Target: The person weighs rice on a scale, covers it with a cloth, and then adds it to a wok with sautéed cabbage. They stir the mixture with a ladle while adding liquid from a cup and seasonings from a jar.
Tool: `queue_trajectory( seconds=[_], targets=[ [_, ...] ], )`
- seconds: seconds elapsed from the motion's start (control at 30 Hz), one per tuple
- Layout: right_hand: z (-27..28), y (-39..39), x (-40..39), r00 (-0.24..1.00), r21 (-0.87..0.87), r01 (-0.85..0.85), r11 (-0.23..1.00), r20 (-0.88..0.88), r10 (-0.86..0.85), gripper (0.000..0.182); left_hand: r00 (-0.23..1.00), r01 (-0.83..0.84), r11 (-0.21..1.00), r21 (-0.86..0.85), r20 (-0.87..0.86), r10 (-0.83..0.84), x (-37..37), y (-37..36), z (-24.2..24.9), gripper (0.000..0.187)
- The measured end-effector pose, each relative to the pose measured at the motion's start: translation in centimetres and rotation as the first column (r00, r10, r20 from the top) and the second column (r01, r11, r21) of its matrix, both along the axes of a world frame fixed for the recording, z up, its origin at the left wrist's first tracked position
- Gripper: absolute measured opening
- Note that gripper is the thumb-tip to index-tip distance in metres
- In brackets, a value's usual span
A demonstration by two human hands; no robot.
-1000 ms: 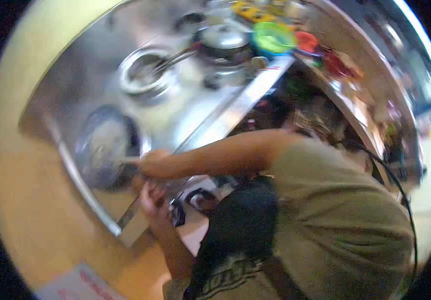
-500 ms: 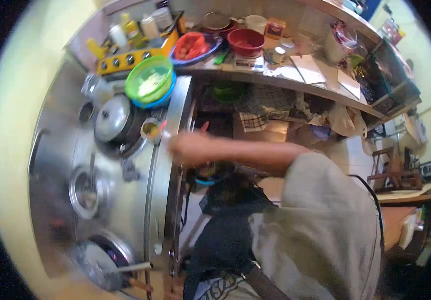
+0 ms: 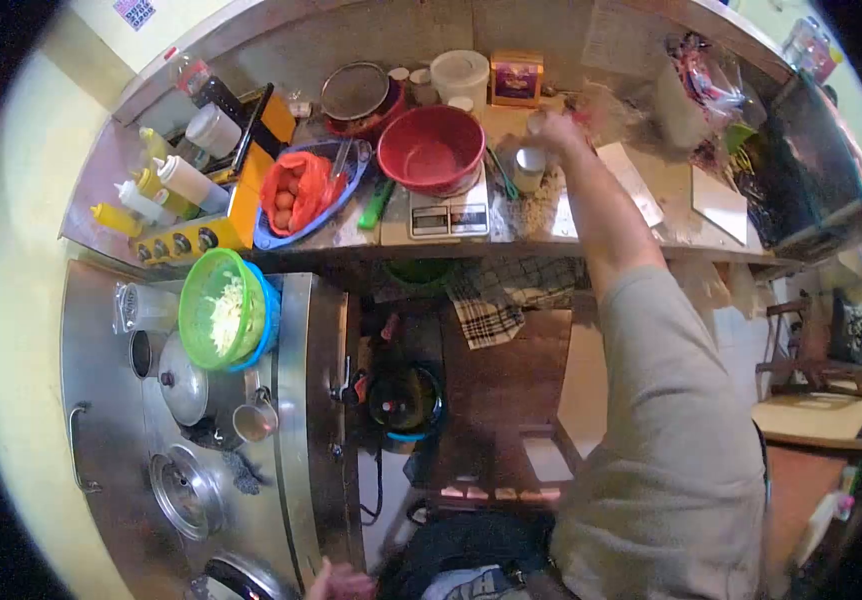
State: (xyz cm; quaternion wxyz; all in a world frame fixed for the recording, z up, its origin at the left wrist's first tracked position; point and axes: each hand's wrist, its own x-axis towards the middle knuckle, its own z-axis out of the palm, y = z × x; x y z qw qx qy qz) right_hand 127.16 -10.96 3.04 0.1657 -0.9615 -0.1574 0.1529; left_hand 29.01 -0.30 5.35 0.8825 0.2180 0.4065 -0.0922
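My right hand (image 3: 555, 132) is stretched out over the back worktop, its fingers curled down and slightly blurred. Whatever they may hold is hidden. Just below the fingers stands a small jar with a pale lid (image 3: 530, 160). To the left of that hand, a red bowl (image 3: 431, 150) rests on a kitchen scale (image 3: 448, 217), with a green-handled tool (image 3: 376, 206) beside it. My left hand (image 3: 341, 581) shows only in part at the bottom edge, near the stove counter; its fingers are blurred. A small metal cup (image 3: 255, 421) sits on the counter above it.
On the steel stove counter (image 3: 291, 500) are a lidded pot (image 3: 184, 380) and a green basket (image 3: 213, 325) of pale shredded food in a blue bowl. A blue tray (image 3: 354, 165) holds eggs in a red bag. Squeeze bottles (image 3: 191, 185) stand on a yellow appliance (image 3: 236, 205).
My right hand has gone from beside the metal cup at the stove counter to the back worktop. The view has swung toward that worktop, and my left hand has come in at the bottom.
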Motion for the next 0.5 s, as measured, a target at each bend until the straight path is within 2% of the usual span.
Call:
queue_trajectory(
  seconds=[0.03,0.07,0.1,0.13,0.17,0.2,0.27,0.3,0.33,0.37,0.4,0.43,0.5],
  targets=[
    [-0.2,0.0,0.4,0.997,0.009,0.060,0.998,0.038,-0.060,0.095,0.947,0.068,0.986,0.154,-0.320,-0.015,6.4,2.3,1.7,0.056],
    [0.2,-0.2,0.7,0.989,0.021,0.124,0.992,0.080,-0.126,0.094,0.789,0.164,0.960,0.228,-0.615,0.012,12.8,4.7,3.3,0.051],
    [0.5,-0.6,0.7,0.973,0.033,0.192,0.981,0.125,-0.195,0.093,0.826,0.268,0.907,0.325,-0.562,-0.042,16.6,6.0,3.4,0.053],
    [3.7,-1.4,-2.6,0.930,0.133,0.168,0.977,0.306,-0.201,0.091,0.852,0.362,0.830,0.423,-0.512,-0.111,20.1,7.2,3.2,0.055],
    [6.1,-2.1,-3.9,0.932,0.147,0.112,0.983,0.328,-0.155,0.088,0.912,0.358,0.758,0.546,-0.380,-0.157,24.0,7.6,2.9,0.057],
    [8.1,-2.5,-4.7,0.929,0.159,0.054,0.986,0.353,-0.108,0.086,0.946,0.323,0.677,0.661,-0.242,-0.215,28.2,7.4,2.5,0.060],
    [11.6,-3.1,-7.6,0.940,0.184,-0.116,0.976,0.336,0.049,0.084,0.951,0.136,0.615,0.777,0.071,-0.301,37.3,6.0,2.6,0.059],
    [13.5,-3.0,-10.7,0.944,0.205,-0.222,0.953,0.289,0.158,0.084,0.916,0.052,0.645,0.762,0.220,-0.335,41.5,5.1,2.6,0.063],
    [15.0,-3.2,-14.7,0.930,0.259,-0.340,0.904,0.233,0.283,0.076,0.881,-0.081,0.746,0.661,0.397,-0.257,45.5,3.4,3.5,0.080],
    [15.0,-3.1,-18.1,0.912,0.396,-0.401,0.826,0.083,0.403,0.076,0.813,-0.160,0.819,0.551,0.544,-0.207,48.9,1.9,3.9,0.096],
    [14.4,-2.8,-21.9,0.877,0.416,-0.435,0.799,-0.005,0.480,0.074,0.731,-0.170,0.887,0.429,0.659,-0.178,51.4,1.2,2.5,0.105],
    [13.9,-2.6,-25.3,0.829,0.444,-0.466,0.765,-0.085,0.553,0.073,0.715,-0.210,0.940,0.268,0.698,-0.039,53.3,-0.9,3.4,0.099],
    [14.5,-3.2,-30.1,0.835,0.469,-0.468,0.749,-0.042,0.548,0.066,0.671,-0.339,0.928,0.158,0.732,0.120,54.4,-3.4,3.9,0.089]
  ],
)
